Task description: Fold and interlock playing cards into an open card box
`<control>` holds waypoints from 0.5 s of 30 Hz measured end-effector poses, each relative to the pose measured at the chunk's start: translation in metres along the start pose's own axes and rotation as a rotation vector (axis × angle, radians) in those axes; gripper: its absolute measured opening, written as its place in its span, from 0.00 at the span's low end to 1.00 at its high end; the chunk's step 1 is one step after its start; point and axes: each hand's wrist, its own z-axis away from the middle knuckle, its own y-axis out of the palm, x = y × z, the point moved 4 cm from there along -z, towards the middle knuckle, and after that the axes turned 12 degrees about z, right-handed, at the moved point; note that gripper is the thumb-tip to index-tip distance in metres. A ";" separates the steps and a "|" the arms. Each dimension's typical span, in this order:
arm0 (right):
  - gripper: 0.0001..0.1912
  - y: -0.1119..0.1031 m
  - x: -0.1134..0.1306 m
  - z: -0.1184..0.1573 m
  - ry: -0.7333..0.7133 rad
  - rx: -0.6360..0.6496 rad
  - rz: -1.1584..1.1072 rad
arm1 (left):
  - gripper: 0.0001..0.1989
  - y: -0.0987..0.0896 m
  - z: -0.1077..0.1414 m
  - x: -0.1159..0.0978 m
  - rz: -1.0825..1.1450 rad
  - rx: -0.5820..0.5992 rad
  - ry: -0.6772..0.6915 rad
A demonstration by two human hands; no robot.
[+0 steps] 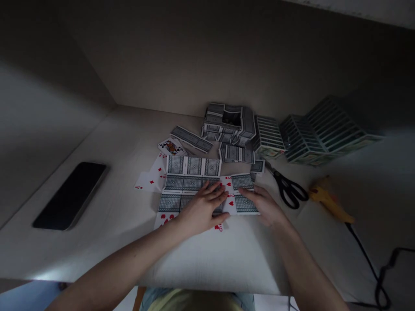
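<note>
Left fingers [219,200]: spread, resting on card panel [193,183] | right fingers [249,194]: on its right end, grip unclear

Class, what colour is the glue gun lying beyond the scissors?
The glue gun is yellow-orange, best seen in the head view.

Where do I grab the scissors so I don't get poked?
I'd grip the scissors by the black finger loops, coming from your right, near side. They lie with the loops nearer you and the blades pointing away, toward the folded cards, so your fingers should stay clear of the tips.
</note>
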 end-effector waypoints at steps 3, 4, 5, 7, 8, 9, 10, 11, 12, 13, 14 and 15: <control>0.20 0.000 -0.003 -0.002 -0.087 -0.090 0.040 | 0.25 0.000 0.000 0.000 0.001 -0.007 -0.005; 0.20 0.000 -0.003 -0.003 -0.121 -0.119 0.051 | 0.25 0.000 0.000 0.000 0.002 -0.010 -0.006; 0.20 0.000 -0.003 -0.004 -0.150 -0.144 0.061 | 0.25 0.000 0.000 0.000 0.005 -0.013 -0.007; 0.20 0.001 -0.004 -0.005 -0.179 -0.174 0.082 | 0.24 0.001 0.000 0.001 0.013 -0.019 -0.009; 0.20 0.001 -0.004 -0.006 -0.185 -0.184 0.095 | 0.24 0.001 -0.001 0.001 0.022 -0.022 -0.013; 0.21 0.000 -0.003 -0.006 -0.186 -0.189 0.110 | 0.23 0.001 -0.001 0.001 0.034 -0.028 -0.020; 0.21 -0.001 -0.003 -0.006 -0.185 -0.188 0.124 | 0.23 0.001 -0.001 0.001 0.050 -0.038 -0.031; 0.21 -0.001 -0.002 -0.007 -0.181 -0.180 0.136 | 0.24 0.000 -0.002 0.002 0.068 -0.052 -0.044; 0.20 -0.002 -0.002 -0.007 -0.172 -0.168 0.145 | 0.24 0.000 -0.002 0.002 0.086 -0.069 -0.060; 0.20 -0.002 -0.001 -0.008 -0.164 -0.159 0.153 | 0.24 -0.001 -0.002 0.002 0.103 -0.085 -0.075; 0.19 -0.003 0.000 -0.008 -0.158 -0.151 0.159 | 0.24 -0.002 -0.003 0.001 0.116 -0.098 -0.089; 0.19 -0.004 0.000 -0.008 -0.154 -0.143 0.163 | 0.24 -0.002 -0.003 0.001 0.126 -0.108 -0.101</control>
